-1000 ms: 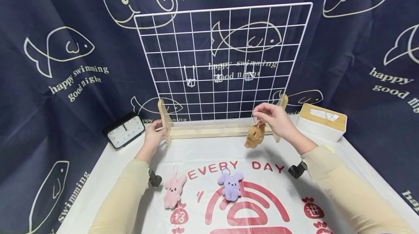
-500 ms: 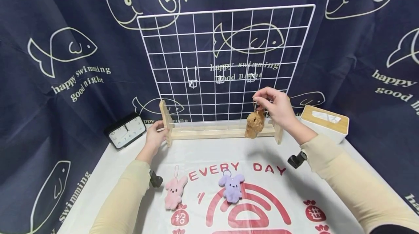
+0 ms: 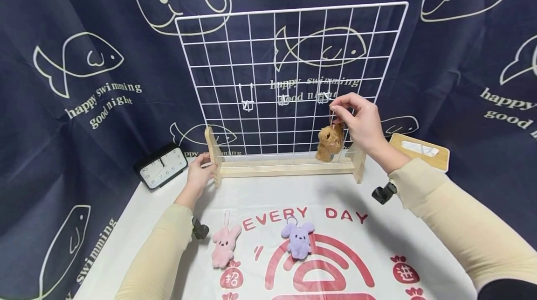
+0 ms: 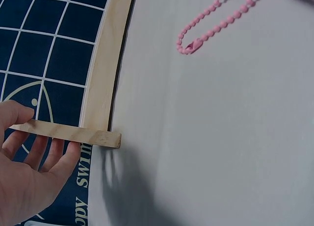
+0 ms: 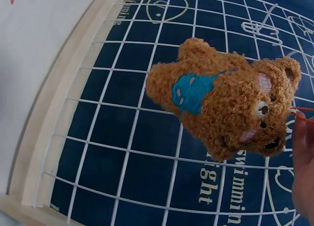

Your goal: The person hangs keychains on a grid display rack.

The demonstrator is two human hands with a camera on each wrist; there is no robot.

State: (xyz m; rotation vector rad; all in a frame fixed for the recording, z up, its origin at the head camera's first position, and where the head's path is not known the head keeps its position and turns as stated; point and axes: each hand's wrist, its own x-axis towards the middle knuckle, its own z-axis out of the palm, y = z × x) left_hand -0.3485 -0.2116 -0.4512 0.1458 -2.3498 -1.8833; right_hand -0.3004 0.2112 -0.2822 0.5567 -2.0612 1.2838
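Note:
My right hand (image 3: 361,120) pinches the cord loop of a brown teddy bear charm (image 3: 329,142), which hangs in front of the grid's lower right part. A blue patch shows on the bear's belly (image 5: 194,92) in the right wrist view. My left hand (image 3: 199,174) holds the left wooden upright (image 3: 212,155) of the grid stand, thumb on one side and fingers on the other, as the left wrist view shows. White hooks hang on the wire grid (image 3: 287,64): a left hook (image 3: 247,99), a middle hook (image 3: 283,99) and a right hook (image 3: 324,98) just left of my right fingertips.
A pink bunny charm (image 3: 224,246) and a purple charm (image 3: 299,240) lie on the printed white table cover (image 3: 268,192). A clock (image 3: 161,165) stands left of the grid, a tissue box (image 3: 419,151) to its right. Behind hangs a dark blue curtain (image 3: 105,6).
My right hand has risen along the front of the grid with the teddy bear charm, from near the base rail to just below the right hook. My left hand has stayed on the upright.

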